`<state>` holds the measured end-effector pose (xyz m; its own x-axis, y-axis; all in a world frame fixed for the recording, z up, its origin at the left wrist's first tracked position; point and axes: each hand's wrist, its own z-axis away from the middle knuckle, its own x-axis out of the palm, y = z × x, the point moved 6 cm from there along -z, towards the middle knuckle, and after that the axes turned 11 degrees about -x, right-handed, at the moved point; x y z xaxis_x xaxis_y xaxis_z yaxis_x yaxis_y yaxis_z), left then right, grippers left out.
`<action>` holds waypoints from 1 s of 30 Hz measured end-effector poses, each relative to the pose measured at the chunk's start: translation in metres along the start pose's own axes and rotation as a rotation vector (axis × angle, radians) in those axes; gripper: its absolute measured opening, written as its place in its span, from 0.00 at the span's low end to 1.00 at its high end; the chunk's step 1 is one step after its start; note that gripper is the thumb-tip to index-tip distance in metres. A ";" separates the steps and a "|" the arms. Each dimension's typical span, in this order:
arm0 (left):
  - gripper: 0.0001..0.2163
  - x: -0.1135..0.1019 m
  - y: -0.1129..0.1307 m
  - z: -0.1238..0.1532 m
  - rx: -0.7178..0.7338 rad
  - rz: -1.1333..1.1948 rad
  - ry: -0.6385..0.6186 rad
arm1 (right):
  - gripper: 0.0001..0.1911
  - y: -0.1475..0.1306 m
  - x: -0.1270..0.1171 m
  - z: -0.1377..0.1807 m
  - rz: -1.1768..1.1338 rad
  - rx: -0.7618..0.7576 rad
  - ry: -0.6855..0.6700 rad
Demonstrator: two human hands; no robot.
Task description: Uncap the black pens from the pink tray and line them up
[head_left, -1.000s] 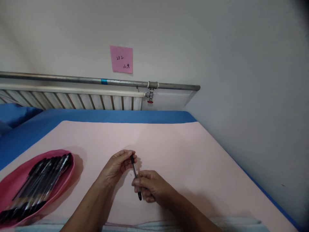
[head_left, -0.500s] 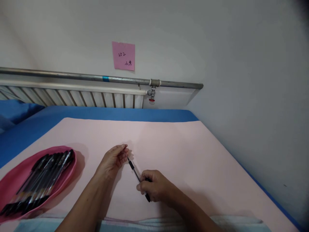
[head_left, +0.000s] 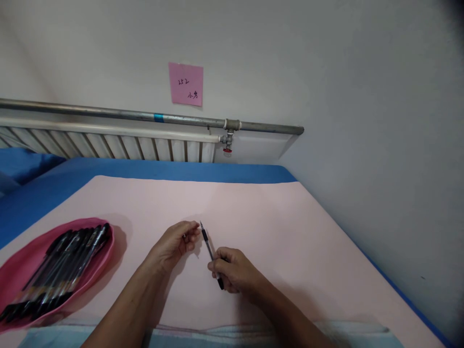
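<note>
A pen (head_left: 209,247) with a clear barrel, black grip and bare metal tip slants up and to the left. My right hand (head_left: 232,270) is closed around its lower barrel, and the black end sticks out below the fingers. Beside the tip is my left hand (head_left: 177,244), its thumb and forefinger together and the other fingers curled. A small dark spot shows among those fingers; I cannot make out what it is. Whether the left fingertips touch the tip is unclear.
On the left, a pink basin (head_left: 103,266) holds several black-capped clear pens (head_left: 61,270). Pale pink sheeting (head_left: 290,232) covers the blue surface (head_left: 181,171). A light blue cloth (head_left: 203,338) lies along the near edge. A radiator (head_left: 145,147) and pipe (head_left: 108,112) run behind.
The pen has tilted more upright and its tip has risen away to the right. My left hand has shifted slightly right, and my right hand has moved up a little with the pen.
</note>
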<state>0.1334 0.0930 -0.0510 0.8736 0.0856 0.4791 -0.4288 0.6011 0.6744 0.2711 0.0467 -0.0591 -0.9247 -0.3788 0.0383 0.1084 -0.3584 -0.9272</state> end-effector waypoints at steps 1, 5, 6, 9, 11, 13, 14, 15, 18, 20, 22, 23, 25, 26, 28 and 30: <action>0.07 0.001 0.000 0.000 0.004 -0.021 -0.012 | 0.05 0.000 0.001 0.000 0.008 0.005 -0.003; 0.08 0.004 -0.004 0.001 -0.001 -0.097 -0.070 | 0.05 0.002 0.003 0.000 0.033 0.002 -0.028; 0.08 0.004 -0.004 0.001 0.001 -0.101 -0.071 | 0.04 0.002 0.003 0.000 0.038 -0.007 -0.039; 0.06 -0.003 -0.001 -0.001 0.049 -0.027 0.012 | 0.04 0.002 0.005 0.001 0.065 -0.031 -0.079; 0.05 -0.010 0.005 -0.002 0.104 0.050 0.091 | 0.04 0.002 0.006 0.002 0.095 -0.041 -0.105; 0.04 -0.018 0.014 -0.001 0.165 0.111 0.160 | 0.05 0.003 0.006 0.004 0.127 -0.047 -0.137; 0.04 -0.023 0.019 0.000 0.198 0.135 0.190 | 0.05 0.002 0.007 0.005 0.142 -0.048 -0.155; 0.03 -0.029 0.025 0.001 0.233 0.163 0.224 | 0.05 0.002 0.007 0.006 0.159 -0.052 -0.175; 0.02 -0.052 0.043 0.006 0.329 0.238 0.318 | 0.05 -0.001 0.004 0.008 0.218 -0.077 -0.207; 0.03 -0.065 0.052 0.009 0.357 0.266 0.356 | 0.04 -0.003 0.000 0.008 0.248 -0.081 -0.189; 0.03 -0.071 0.056 0.010 0.346 0.260 0.364 | 0.04 -0.005 -0.005 0.006 0.249 -0.068 -0.145; 0.03 -0.071 0.056 0.011 0.326 0.240 0.354 | 0.05 -0.005 -0.007 0.005 0.239 -0.057 -0.119; 0.04 -0.062 0.050 0.010 0.265 0.173 0.309 | 0.05 -0.005 -0.010 0.003 0.196 -0.040 -0.068; 0.05 -0.054 0.044 0.009 0.225 0.127 0.275 | 0.05 -0.005 -0.010 0.002 0.166 -0.034 -0.048; 0.07 -0.035 0.028 0.006 0.139 0.031 0.199 | 0.06 -0.004 -0.009 0.001 0.095 -0.028 -0.018; 0.09 -0.016 0.010 0.004 0.064 -0.049 0.129 | 0.07 -0.002 -0.005 0.000 0.024 -0.027 0.011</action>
<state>0.1144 0.0944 -0.0502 0.9142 0.1615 0.3717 -0.3956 0.5553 0.7316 0.2758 0.0497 -0.0579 -0.9260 -0.3773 0.0120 0.1209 -0.3265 -0.9374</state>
